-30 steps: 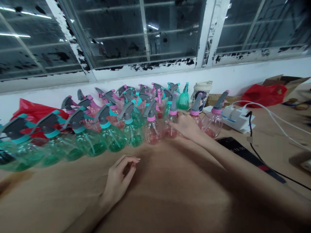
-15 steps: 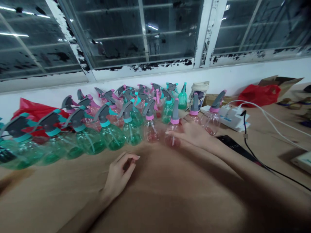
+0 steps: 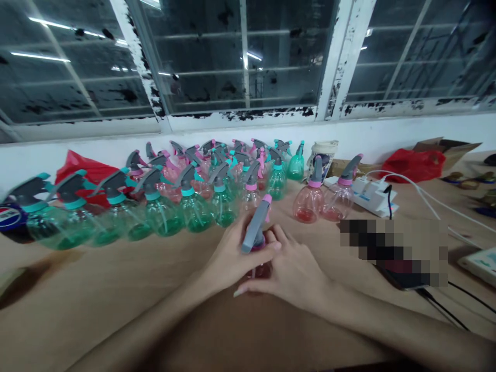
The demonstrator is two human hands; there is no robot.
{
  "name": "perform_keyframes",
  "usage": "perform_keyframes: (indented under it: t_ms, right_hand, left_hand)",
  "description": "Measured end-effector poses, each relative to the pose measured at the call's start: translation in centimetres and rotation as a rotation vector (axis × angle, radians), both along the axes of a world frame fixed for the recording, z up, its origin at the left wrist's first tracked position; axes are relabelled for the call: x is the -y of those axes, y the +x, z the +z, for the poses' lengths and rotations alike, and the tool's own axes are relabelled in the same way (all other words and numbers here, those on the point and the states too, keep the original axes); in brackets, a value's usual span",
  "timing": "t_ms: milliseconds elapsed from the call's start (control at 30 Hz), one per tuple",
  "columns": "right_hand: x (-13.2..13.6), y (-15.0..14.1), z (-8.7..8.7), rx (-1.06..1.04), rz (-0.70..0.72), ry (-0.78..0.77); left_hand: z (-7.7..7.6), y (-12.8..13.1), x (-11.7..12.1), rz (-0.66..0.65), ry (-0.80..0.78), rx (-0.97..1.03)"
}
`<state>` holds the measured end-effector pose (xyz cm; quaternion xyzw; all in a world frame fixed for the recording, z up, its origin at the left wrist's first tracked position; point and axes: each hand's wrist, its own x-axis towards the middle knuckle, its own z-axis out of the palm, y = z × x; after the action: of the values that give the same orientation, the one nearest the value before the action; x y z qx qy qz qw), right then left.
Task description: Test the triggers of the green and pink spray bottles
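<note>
A spray bottle (image 3: 256,230) with a grey head and pink collar stands in front of me, its clear body partly covered by my fingers. My left hand (image 3: 232,250) is closed around its neck, the thumb lying across the front. Around the lower body curls my right hand (image 3: 296,266), its thumb along the near side. Just behind is another pink-collared spray bottle (image 3: 251,192). To the right stand two more, a reddish spray bottle (image 3: 308,204) and a tilted one (image 3: 341,199). A row of green spray bottles (image 3: 196,212) with teal collars runs off to the left.
More spray bottles crowd the wall behind. A paper cup (image 3: 323,157), a white power strip (image 3: 372,196) with cables and a red plastic bag (image 3: 414,164) are at right. A dark-capped Pepsi bottle (image 3: 13,222) and another red bag (image 3: 87,173) are at left; a blurred-out patch covers a phone (image 3: 411,279).
My right hand has brought a pink-collared spray bottle out of the group, toward me. My left hand has moved right and forward and closed on its neck. The view has shifted slightly.
</note>
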<state>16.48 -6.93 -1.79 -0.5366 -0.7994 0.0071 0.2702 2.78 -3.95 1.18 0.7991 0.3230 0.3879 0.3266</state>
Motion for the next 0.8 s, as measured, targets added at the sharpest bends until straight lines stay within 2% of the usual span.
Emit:
perform_keyframes:
  t_ms: [100, 267, 400, 467, 533, 667, 800]
  right_hand:
    - [0.4, -1.2, -0.4, -0.085, 0.068, 0.013]
    - [-0.4, -2.2, -1.3, -0.194, 0.204, -0.005]
    - [-2.2, -1.3, -2.5, -0.252, 0.425, -0.034]
    - [-3.4, -0.1, -3.2, -0.229, 0.491, -0.025]
    - [-4.4, 1.4, -4.1, -0.178, 0.487, -0.035]
    - [-5.8, 4.1, -6.1, -0.115, 0.375, -0.079]
    - [-6.3, 4.9, -7.4, -0.11, 0.298, -0.117]
  left_hand:
    - [0.0, -0.3, -0.1, -0.037, -0.043, 0.098]
    - [-0.6, -1.6, -0.4, 0.095, 0.086, 0.124]
    - [-0.6, -2.3, -0.5, 0.171, 0.07, 0.112]
    - [-0.5, -2.5, -0.8, 0.194, 0.052, 0.092]
    - [-0.3, -2.7, -1.2, 0.216, 0.041, 0.072]
    - [-0.3, -2.6, -2.2, 0.248, -0.01, 0.037]
    - [-0.6, -2.2, -3.1, 0.205, -0.015, 0.057]
